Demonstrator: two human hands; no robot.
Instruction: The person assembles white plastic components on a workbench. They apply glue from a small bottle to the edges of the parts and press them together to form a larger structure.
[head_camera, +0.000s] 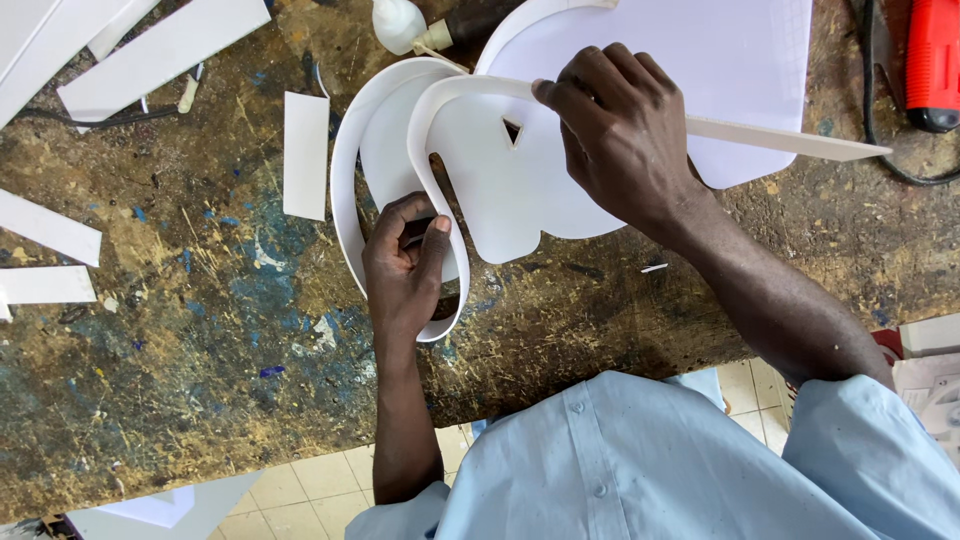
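Right now the left hand (405, 262) is pinched, thumb & fingers together, on a bent white strip (432, 150) that curls round a flat white cutout (500, 195), both lying on the stained workbench (200, 330) near its front edge, mid-width. Right hand (620, 135) presses down w/ fingers closed over the strip's straight end, atop the cutout. Glue bottle (400, 25) sits at the back edge, loose white offcuts (305, 155) to the left, red power tool (932, 65) in the back right corner.
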